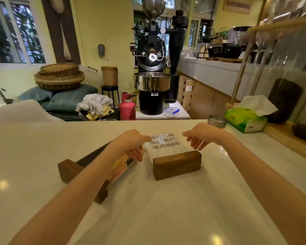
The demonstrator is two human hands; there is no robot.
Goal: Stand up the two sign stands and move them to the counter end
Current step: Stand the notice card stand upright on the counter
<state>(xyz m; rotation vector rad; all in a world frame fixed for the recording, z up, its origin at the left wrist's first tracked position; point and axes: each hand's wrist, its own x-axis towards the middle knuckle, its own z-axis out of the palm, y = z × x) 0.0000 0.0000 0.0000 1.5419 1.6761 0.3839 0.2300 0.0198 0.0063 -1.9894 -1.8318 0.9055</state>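
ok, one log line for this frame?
stage: reach | left hand: on picture sign, lying flat | right hand: open over text sign, lying flat | neither stood up

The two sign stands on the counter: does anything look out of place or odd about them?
Yes. Both lie flat instead of upright. The clear sign stand lies on its back, wooden base toward the person. The picture sign stand lies tipped beside it, under the left hand. Nothing looks broken or spilled.
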